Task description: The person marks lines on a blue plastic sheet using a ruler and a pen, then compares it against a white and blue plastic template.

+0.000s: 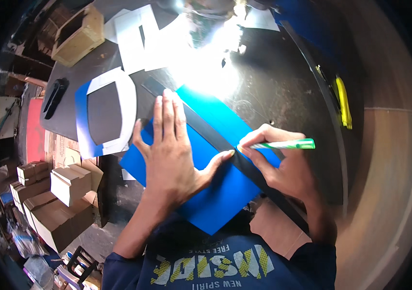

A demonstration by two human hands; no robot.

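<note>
A blue sheet [220, 193] lies on a dark round table [283, 92], tilted like a diamond. A long black straightedge strip [206, 128] runs diagonally across it. My left hand [172, 150] lies flat on the sheet, fingers spread, with the thumb against the strip. My right hand [278, 164] grips a green pen [288, 144] whose tip touches the sheet beside the strip.
A blue and white cut-out frame [126, 104] lies to the left. White paper pieces [133, 36] sit at the back under strong glare. A black tool [55, 96] lies at the left edge; cardboard boxes [58, 193] are stacked below it. A yellow object [344, 101] sits at the right rim.
</note>
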